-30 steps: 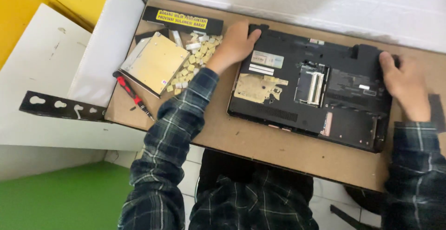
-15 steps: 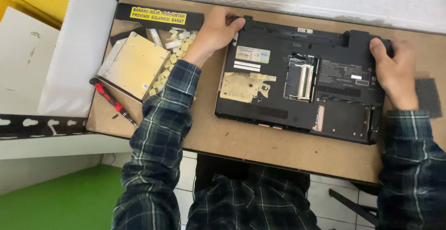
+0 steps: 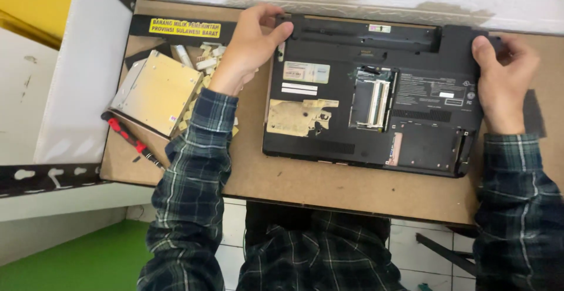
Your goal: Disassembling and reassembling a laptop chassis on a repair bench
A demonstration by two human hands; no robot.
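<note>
1. Both hands had moved up to the far corners of the upturned black laptop (image 3: 370, 97), which lay flat on the brown fibreboard bench (image 3: 329, 188); half a second earlier they sat slightly lower along its sides.
2. The left hand (image 3: 249, 44) pinched the far-left corner, thumb on top; the right hand (image 3: 505, 76) clamped the far-right corner, suggesting the case was being steadied or shifted.
3. Matte plastic shell, open memory bay, torn yellowed label.
4. Beside it: a flat metal drive (image 3: 155, 91), loose pale keycaps (image 3: 205, 62), a red-handled screwdriver (image 3: 132, 141).
</note>
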